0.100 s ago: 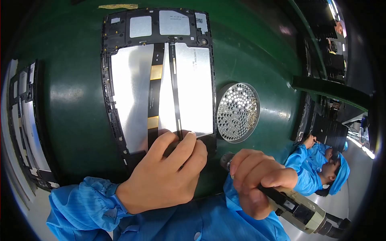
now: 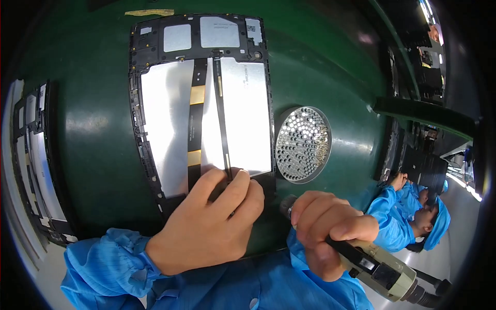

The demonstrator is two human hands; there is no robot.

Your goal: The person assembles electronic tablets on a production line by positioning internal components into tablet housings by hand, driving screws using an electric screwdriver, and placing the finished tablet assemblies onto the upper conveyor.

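Observation:
A tablet housing [image 2: 248, 119] lies on the bench, its inside up, with silver plates, a black frame and dark flex cables with gold patches. My left hand [image 2: 212, 222] rests over its near end, fingers curled and fingertips pressed down by the near end of the thin cable. My thumb and whatever is under the fingers are hidden. To the right, past the housing's near corner, my right hand [image 2: 330, 232] is wrapped round an electric screwdriver [image 2: 382, 271] with a pale green body and a black lever. Its tip end points left, apart from the housing.
A round metal dish [image 2: 303, 174] of small screws stands right beside the housing. Another tablet housing [image 2: 44, 170] lies at the far left. A yellowish strip [image 2: 150, 12] is at the back of the green bench [image 2: 93, 155]. On the right, a co-worker in blue [image 2: 395, 217] sits beyond a green rail [image 2: 423, 116].
The view has shifted a little, so the housing and the dish appear slightly more to the left. Both hands keep the same pose.

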